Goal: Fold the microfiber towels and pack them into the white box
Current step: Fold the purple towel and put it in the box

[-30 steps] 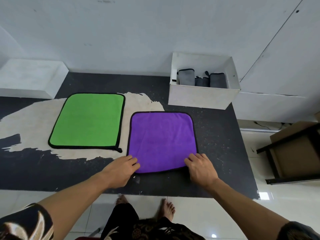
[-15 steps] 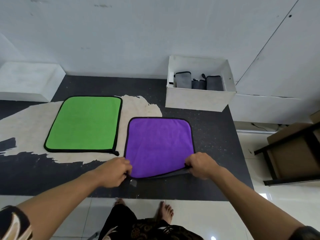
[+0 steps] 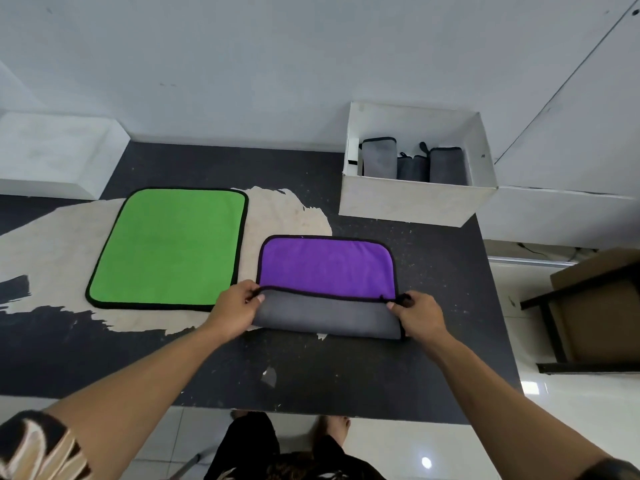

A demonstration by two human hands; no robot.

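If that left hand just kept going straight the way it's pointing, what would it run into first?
The left hand, pinching the purple towel's lifted edge, points forward and rightward. It would first cross that towel's flat purple half; beyond lies the white box, though height is unclear.

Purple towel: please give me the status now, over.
Pinching corners: left hand, right hand. Fold underway on purple towel, grey underside showing. Beside it green towel flat; white box open, nothing in the way.
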